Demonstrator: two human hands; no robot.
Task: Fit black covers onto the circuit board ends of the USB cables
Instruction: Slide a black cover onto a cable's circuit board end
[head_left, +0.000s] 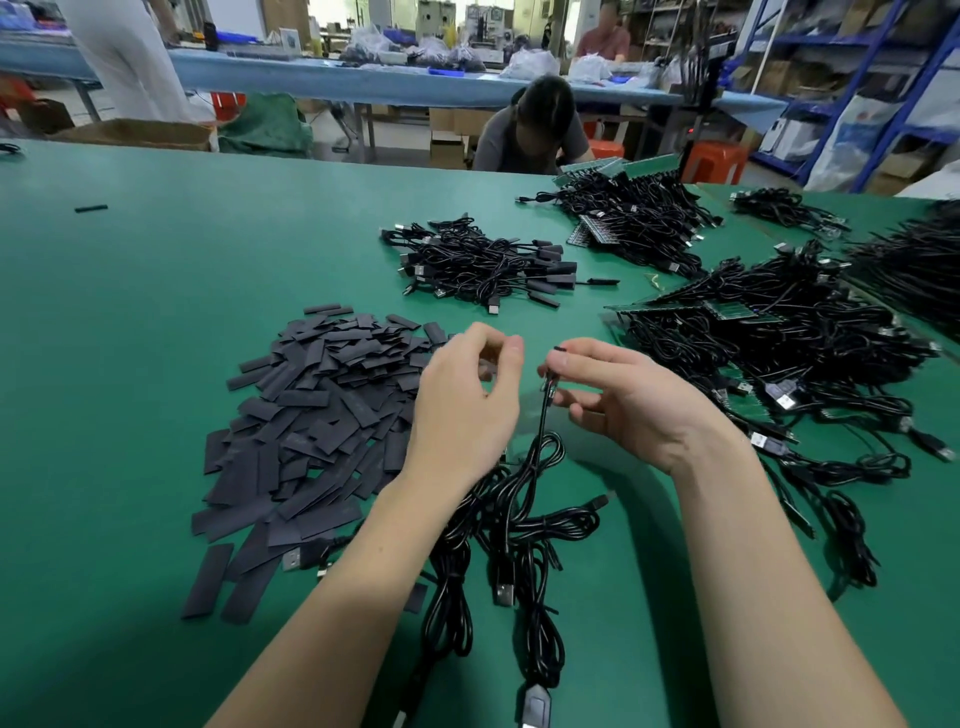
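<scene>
Right now the right hand (631, 400) pinches the top end of a thin black USB cable (540, 441), and the cable hangs down from the fingers to a loose bunch of black cables on the flat green table (156, 312). The pinched end stands almost straight up, with a small dark tip showing above the thumb. I cannot tell if that tip is the bare board or a cover already on it.

The left hand (467, 400) sits just beside the right hand, on its left. Its fingers are curled with thumb and fingertip close together, like a pinch, but I cannot see what is between them.

The big pile of flat black covers (311, 405) lies left of the right hand, touching the far side of the left hand. So the left hand is the nearer one to the covers. I think a cover must slide down over the upright end, along the cable's length.
</scene>
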